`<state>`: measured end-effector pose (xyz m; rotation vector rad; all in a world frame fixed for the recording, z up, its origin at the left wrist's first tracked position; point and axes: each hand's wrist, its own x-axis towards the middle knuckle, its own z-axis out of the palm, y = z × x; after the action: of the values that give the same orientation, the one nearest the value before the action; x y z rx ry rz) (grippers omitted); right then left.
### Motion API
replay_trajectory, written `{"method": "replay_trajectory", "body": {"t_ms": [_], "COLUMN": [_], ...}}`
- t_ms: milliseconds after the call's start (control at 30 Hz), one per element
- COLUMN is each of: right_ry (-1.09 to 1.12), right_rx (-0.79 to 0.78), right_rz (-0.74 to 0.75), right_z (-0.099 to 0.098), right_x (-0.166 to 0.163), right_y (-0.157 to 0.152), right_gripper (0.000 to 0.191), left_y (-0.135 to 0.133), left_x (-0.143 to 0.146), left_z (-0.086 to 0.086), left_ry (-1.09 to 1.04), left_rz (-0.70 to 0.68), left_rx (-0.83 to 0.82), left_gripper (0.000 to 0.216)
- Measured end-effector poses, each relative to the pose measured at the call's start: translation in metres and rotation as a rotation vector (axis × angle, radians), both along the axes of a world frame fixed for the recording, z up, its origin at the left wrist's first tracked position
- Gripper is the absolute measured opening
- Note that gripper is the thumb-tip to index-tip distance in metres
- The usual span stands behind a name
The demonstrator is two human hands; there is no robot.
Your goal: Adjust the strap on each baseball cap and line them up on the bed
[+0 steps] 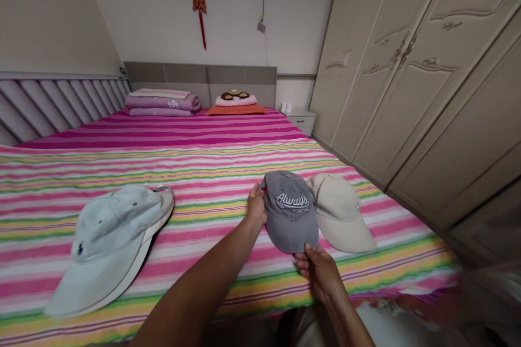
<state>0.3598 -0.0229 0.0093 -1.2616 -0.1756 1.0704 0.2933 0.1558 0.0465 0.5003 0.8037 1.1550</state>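
A grey baseball cap (291, 222) with white "Always" lettering is between my two hands, its brim toward me. My left hand (256, 206) grips the left side of its crown, fingers partly hidden behind it. At the brim's front edge, my right hand (319, 270) pinches it with the thumb on top. Just right of it, a beige cap (337, 206) lies on the bed, partly overlapped by the grey one. Farther left rests a pale blue-white cap (112, 222) with a small dark logo, stacked over another light cap (157, 225) whose brim shows beneath.
A striped sheet (203, 173) covers the bed. Folded purple bedding (163, 103) and a pink folded item (236, 100) lie by the headboard (175, 73). A bed rail (61, 103) runs along the left. Right of the bed stand a nightstand (300, 119) and a tall wardrobe (407, 65).
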Motion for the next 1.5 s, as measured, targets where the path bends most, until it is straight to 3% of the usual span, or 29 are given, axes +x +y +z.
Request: {"method": "replay_trajectory", "body": {"t_ms": [200,467,600,733,933,1100,1267,1400,1500], "right_ry": [0.037,0.028,0.006,-0.105,-0.273,-0.3,-0.339,-0.345,-0.36], "right_rx": [-0.056,-0.056,-0.099,-0.117,-0.128,-0.103,-0.14,-0.156,-0.154], "right_rz": [0.013,0.009,0.033,0.163,0.428,0.651,0.678,0.696,0.708], "right_z": [-0.003,0.0,0.0,-0.007,-0.032,-0.04,-0.031,-0.025,-0.025], "right_x": [0.002,-0.001,-0.007,-0.027,-0.071,-0.1,-0.127,-0.141,-0.145], "right_y": [-0.01,-0.013,-0.02,-0.031,-0.038,-0.026,-0.019,-0.019,-0.021], "right_gripper": [0.032,0.031,0.033,0.037,0.047,0.05,0.043,0.042,0.042], "left_y": [-0.008,-0.023,-0.044,-0.064,-0.089,-0.115,-0.13,-0.133,-0.133], "left_x": [-0.006,-0.032,-0.072,-0.141,-0.258,-0.322,-0.355,-0.365,-0.365], "left_z": [-0.02,-0.013,-0.014,-0.016,-0.019,-0.026,-0.032,-0.023,-0.015], "left_ry": [0.078,0.171,0.236,0.307,0.5,0.498,0.378,0.29,0.226], "left_rz": [-0.086,-0.22,-0.248,-0.229,-0.04,0.101,0.304,0.505,0.568], "left_rx": [-0.073,-0.069,-0.055,-0.03,0.046,-0.042,-0.098,-0.168,-0.181], "left_gripper": [0.06,0.046,0.047,0.048,0.041,0.033,0.021,0.006,0.007]}}
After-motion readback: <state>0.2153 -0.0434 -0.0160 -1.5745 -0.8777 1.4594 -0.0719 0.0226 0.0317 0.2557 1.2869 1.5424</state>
